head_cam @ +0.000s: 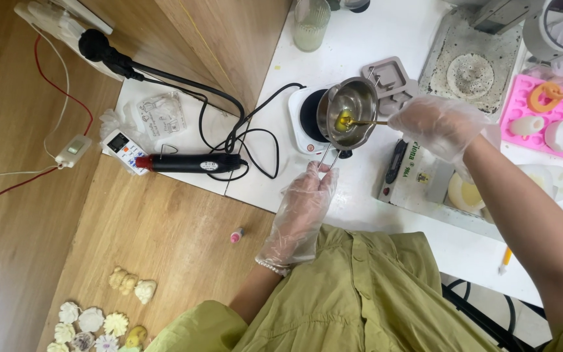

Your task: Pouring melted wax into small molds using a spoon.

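Left hand, in a clear disposable glove, fingers closed around the wire handle of a small steel melting pot. The pot sits on a white electric hot plate with a dark round top, near the front edge of the white table. Yellow melted liquid pools in the pot bottom. Right hand, also gloved, pinches a thin stirring stick whose tip is in the liquid.

Tight around the pot: grey silicone mould just behind it, a flat box just right of the handle, black cord looping off to the left. Pink silicone mould sits farther right, well apart. Glass cup at the table's back edge.

Left of the hot plate: black heat gun lying on a white sheet, beside a remote. Bare wooden floor below it, with small flower-shaped wax pieces near the bottom-left corner.
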